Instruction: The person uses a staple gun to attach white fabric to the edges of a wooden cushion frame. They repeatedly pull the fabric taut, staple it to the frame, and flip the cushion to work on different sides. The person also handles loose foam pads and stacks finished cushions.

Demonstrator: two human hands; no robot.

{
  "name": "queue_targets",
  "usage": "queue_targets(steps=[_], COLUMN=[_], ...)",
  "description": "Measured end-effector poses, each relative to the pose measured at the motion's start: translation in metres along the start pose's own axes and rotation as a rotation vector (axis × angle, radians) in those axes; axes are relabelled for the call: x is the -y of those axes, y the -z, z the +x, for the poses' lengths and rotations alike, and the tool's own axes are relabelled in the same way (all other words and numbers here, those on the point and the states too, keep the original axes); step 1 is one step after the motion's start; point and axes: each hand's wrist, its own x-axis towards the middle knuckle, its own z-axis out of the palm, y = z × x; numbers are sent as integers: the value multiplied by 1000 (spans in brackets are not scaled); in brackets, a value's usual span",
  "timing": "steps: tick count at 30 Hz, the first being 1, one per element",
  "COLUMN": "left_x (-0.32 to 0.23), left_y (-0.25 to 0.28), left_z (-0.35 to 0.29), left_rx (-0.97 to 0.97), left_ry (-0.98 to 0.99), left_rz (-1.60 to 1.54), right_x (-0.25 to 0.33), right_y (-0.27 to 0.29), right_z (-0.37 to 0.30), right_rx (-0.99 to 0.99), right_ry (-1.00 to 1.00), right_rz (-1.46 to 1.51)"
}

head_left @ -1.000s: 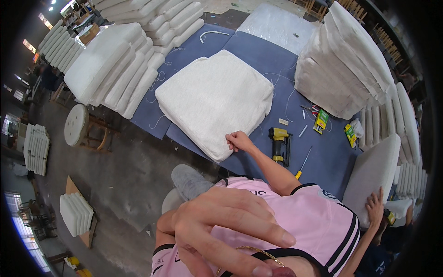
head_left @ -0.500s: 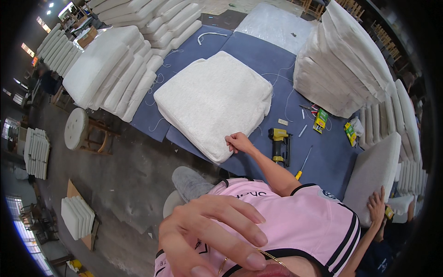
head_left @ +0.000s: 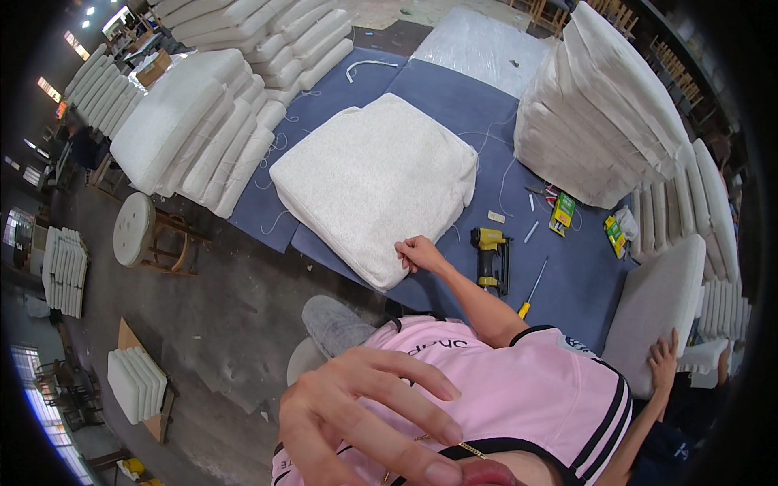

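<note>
A white, textured seat cushion [head_left: 373,174] lies on the blue-covered table in front of me. My right hand [head_left: 419,253] reaches in from the right and is closed at the cushion's near corner. Its fingers pinch the edge there; any small item between them is too small to see. Close to the camera, my left hand [head_left: 365,413] is raised over my pink shirt. Its fingers are bent but apart, and nothing shows in them; the thumb is largely out of sight. Beside the cushion lie a yellow-black staple gun [head_left: 490,259] and a yellow-handled screwdriver [head_left: 533,289].
Stacks of white cushions rise at the left [head_left: 194,130] and right [head_left: 600,113]. Loose threads, scissors [head_left: 545,194] and small green-yellow boxes [head_left: 562,212] lie on the table [head_left: 559,275]. A co-worker's hand [head_left: 663,360] touches an upright cushion [head_left: 658,300]. A stool [head_left: 138,227] stands left.
My left hand has shifted slightly downward, its thumb dropping out of sight. My right hand stays at the cushion's corner. The cushion has barely moved.
</note>
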Motion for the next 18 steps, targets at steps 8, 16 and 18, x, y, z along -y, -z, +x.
queue_targets(steps=[8, 16, 18], left_x=[-6, 4, -11], left_y=[-8, 5, -4], left_z=[8, 3, -3], left_rx=[-31, 39, -38], left_ry=[56, -21, 112], left_rz=[-98, -189, -175], right_x=[-4, 5, 5], right_y=[1, -2, -3], right_z=[0, -3, -2], right_rx=[-12, -9, -6], right_ry=[-13, -15, -10], right_rz=[10, -12, -14])
